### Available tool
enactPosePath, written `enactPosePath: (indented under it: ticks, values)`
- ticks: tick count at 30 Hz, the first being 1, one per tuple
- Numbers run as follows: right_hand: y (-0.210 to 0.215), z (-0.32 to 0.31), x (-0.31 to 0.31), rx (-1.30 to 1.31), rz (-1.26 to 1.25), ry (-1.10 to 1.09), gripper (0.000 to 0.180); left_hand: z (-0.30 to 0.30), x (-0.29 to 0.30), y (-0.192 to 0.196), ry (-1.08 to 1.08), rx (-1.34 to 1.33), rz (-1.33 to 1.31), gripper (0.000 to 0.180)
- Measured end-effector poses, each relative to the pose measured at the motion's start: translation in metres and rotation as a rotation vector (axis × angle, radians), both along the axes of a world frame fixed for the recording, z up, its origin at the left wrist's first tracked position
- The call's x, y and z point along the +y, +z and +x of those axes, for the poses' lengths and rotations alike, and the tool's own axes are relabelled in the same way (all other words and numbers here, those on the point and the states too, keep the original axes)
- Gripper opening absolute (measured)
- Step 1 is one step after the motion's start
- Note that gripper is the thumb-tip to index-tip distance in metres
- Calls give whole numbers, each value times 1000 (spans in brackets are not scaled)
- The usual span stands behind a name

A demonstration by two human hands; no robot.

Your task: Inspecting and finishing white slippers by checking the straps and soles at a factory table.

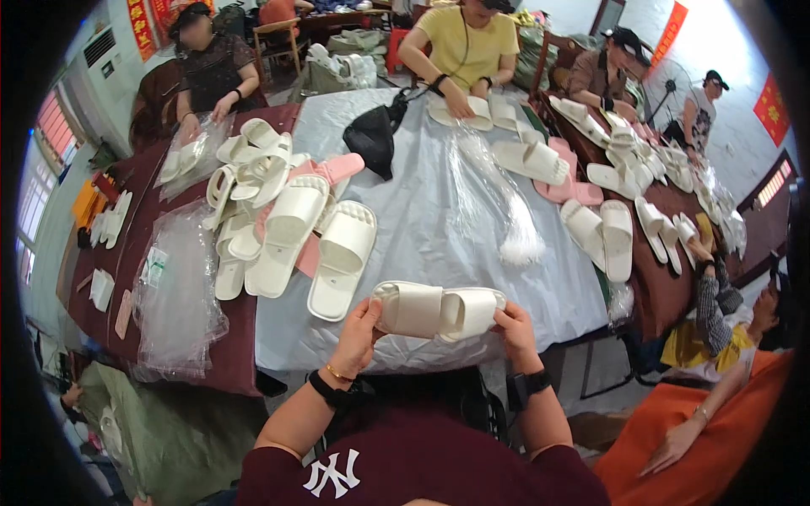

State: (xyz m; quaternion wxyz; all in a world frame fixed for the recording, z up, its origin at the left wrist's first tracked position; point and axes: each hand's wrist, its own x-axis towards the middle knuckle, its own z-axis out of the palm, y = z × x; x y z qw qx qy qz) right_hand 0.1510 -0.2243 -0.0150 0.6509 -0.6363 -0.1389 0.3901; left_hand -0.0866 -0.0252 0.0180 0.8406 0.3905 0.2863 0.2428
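Note:
Just above the near edge of the table I hold a pair of white slide slippers (412,310) sideways, end to end, with their broad straps facing up. My left hand (359,333) grips the left end, and my right hand (515,336) is closed around the right end. Beyond my left hand a loose white slipper (339,266) lies against a heap of white slippers (285,236). Pink slippers (337,167) are mixed into that heap. Another white pair (617,240) lies to the right, beyond my right hand.
A grey plastic sheet (422,228) covers the table's middle. Clear plastic bags (173,295) are stacked at left, and a bundle of clear film (506,202) lies ahead. A black bag (371,139) rests farther back. Several co-workers handle slippers around the table; one in yellow (468,42) sits opposite.

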Motion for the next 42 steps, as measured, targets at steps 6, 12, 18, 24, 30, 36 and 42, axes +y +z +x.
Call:
enactPosePath:
  ticks: [6, 12, 18, 24, 30, 36, 42]
  values:
    - [9, 28, -14, 121, 319, -179, 17, -15, 29, -18, 159, 208, 209, 29]
    - [62, 65, -14, -83, 173, -99, 16, -3, 61, 26, 200, 195, 414, 33]
    - [52, 61, 67, -294, 46, 140, 28, 56, 74, 18, -126, 285, 558, 37]
    - [40, 21, 71, -785, -69, 99, 30, 35, 66, 3, 91, 505, 1358, 48]
    - [15, -3, 36, -604, -149, 156, 22, -9, 75, -16, 93, 1158, 1580, 81]
    - [-2, -9, 30, -506, -100, 124, 18, -3, 89, -24, 143, 1067, 1517, 75]
    - [-18, -7, 28, -430, -55, 124, 16, -12, 103, -18, 248, 986, 1524, 79]
